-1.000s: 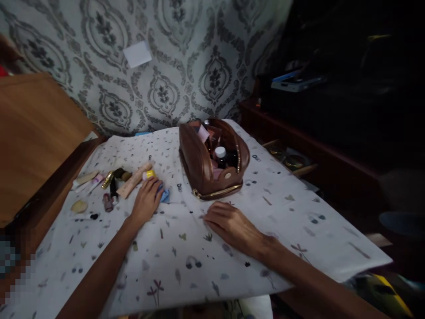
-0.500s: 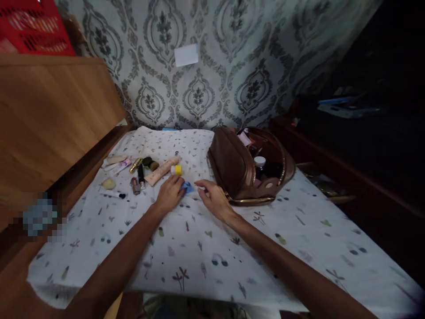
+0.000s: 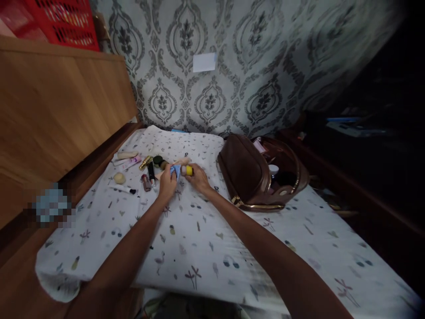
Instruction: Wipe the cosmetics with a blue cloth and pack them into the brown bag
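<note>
Blue cloth [image 3: 175, 170] pinched in left hand [image 3: 167, 182]; right hand [image 3: 198, 176] fingers grasp yellow-capped tube [image 3: 187, 170] (label unreadable).

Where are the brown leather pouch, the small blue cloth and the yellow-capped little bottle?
Brown leather zip pouch [image 3: 247, 175]: head view, on its near side wall.
Small blue cloth [image 3: 175, 170]: head view, on the fold showing above the left hand.
Yellow-capped little bottle [image 3: 189, 170]: head view, on the yellow cap.

The left hand [image 3: 167, 182] covers most of a small blue thing [image 3: 175, 170], too small to identify. Beyond its fingers [image 3: 172, 176], the peach tube [image 3: 172, 165] is half hidden. Both arms leave the bottom edge.
</note>
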A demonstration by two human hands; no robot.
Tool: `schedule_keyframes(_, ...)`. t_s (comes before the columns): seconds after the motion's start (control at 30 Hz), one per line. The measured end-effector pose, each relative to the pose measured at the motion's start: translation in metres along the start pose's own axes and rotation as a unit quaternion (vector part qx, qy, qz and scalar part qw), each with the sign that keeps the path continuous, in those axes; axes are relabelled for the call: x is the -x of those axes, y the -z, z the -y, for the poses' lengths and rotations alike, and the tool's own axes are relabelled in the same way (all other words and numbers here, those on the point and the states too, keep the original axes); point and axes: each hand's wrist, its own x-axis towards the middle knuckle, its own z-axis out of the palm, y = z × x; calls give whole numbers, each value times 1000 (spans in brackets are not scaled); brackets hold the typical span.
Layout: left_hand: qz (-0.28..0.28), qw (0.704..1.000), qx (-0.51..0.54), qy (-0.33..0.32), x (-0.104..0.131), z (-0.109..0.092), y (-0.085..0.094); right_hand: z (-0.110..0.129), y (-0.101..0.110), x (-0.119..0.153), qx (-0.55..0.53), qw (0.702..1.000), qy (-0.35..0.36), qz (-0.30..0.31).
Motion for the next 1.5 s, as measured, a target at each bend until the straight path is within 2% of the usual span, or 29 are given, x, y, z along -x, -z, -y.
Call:
schedule_keyframes(0.2, 13, 999, 42, -12, 3, -7, -3, -1, 3, -3, -51, 998, -31, -23)
schedule_keyframes(0.27, 19, 998, 58, -13, 3, -11, -2, 3, 4, 3, -82, 996, -22, -36)
schedule_keyframes(0.33, 51, 993, 106, -2, 3, -16, -1, 7, 6, 13, -118, 992, -7, -36)
schedule_keyframes(0.47, 141, 969, 198, 38, 7, -26, -3, 8, 15, 46, -183, 983, 15, -20)
schedule_keyframes(0.57, 176, 955, 226, 73, 14, -34, -8, 2, 29, 73, -237, 971, 21, -16)
schedule_keyframes(0.67, 203, 931, 273, 133, 21, -41, -12, -2, 42, 91, -219, 975, 37, -12)
schedule_keyframes(0.87, 219, 871, 371, 235, 23, -48, -9, 9, 49, 100, -235, 969, 71, -11)
schedule_keyframes(1.03, 216, 836, 430, 263, 26, -54, -8, 20, 47, 101, -311, 950, 19, -32)
schedule_keyframes(1.13, 212, 826, 449, 267, 30, -60, -12, 21, 47, 100, -352, 934, -22, -53)
schedule_keyframes(1.27, 214, 837, 441, 245, 37, -67, -15, 19, 49, 96, -404, 912, -60, -48)
schedule_keyframes(1.33, 226, 863, 408, 196, 40, -68, -14, 16, 51, 94, -418, 904, -82, -42)
schedule_keyframes(1.43, 236, 917, 306, 98, 43, -68, -13, 12, 51, 93, -416, 902, -109, -44)
schedule_keyframes(1.5, 235, 940, 240, 62, 45, -66, -13, 10, 50, 93, -406, 905, -120, -44)
